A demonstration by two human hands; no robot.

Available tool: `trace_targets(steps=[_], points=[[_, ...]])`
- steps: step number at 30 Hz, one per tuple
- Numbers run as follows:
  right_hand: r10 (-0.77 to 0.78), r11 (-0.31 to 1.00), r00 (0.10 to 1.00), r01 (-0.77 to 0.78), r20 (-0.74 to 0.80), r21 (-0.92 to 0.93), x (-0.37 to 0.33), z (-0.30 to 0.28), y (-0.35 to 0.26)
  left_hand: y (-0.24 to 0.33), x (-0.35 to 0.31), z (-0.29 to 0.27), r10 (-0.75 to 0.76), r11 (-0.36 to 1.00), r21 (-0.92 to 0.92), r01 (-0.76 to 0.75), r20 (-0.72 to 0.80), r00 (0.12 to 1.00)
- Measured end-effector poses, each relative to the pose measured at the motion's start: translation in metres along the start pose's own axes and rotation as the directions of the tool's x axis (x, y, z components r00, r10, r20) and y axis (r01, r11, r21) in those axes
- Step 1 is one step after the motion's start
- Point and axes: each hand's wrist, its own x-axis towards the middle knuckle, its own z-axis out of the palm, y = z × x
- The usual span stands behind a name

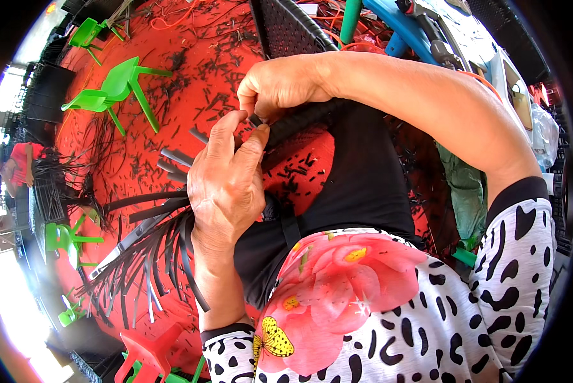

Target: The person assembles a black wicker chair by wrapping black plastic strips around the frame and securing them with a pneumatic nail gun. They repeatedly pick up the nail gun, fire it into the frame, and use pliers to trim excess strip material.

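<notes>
My left hand (226, 182) is closed, its thumb and fingers bent toward a short black strip end (255, 120). Just beyond, my right hand (285, 86) reaches across from the right and pinches at the same strip, fingertips close to the left thumb. Under both hands runs a dark ribbed band (299, 122), apparently wrapped or woven from black strips, lying along my black-clad leg (369, 172). Loose black strips (147, 271) fan out past my left wrist. Several grey-black strip ends (176, 157) stick out left of my hand. My fingers hide exactly how the strip is held.
Black scraps (203, 57) litter the red floor (165, 108). A green chair (123, 83) stands at the far left, a red chair (149, 354) at the lower left. A black woven panel (286, 32) is ahead; a power tool (436, 41) lies at the upper right. Another person (24, 166) is far left.
</notes>
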Motion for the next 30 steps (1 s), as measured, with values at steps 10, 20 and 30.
trace_targets(steps=[10, 20, 30], points=[[-0.124, 0.931, 0.983, 0.163, 0.136, -0.326, 0.006, -0.001, 0.002, -0.010, -0.001, 0.005, 0.090, 0.995, -0.042, -0.092, -0.050, 0.995], [-0.938, 0.191, 0.347, 0.522, 0.002, -0.832, -0.040, 0.040, 0.028, -0.015, 0.003, 0.005, 0.062, 0.981, -0.175, -0.079, -0.101, 0.993], [-0.972, 0.037, 0.224, 0.436, 0.069, -0.899, -0.042, 0.043, 0.033, -0.009, 0.001, -0.004, -0.147, 0.958, -0.248, 0.146, 0.011, 0.989]])
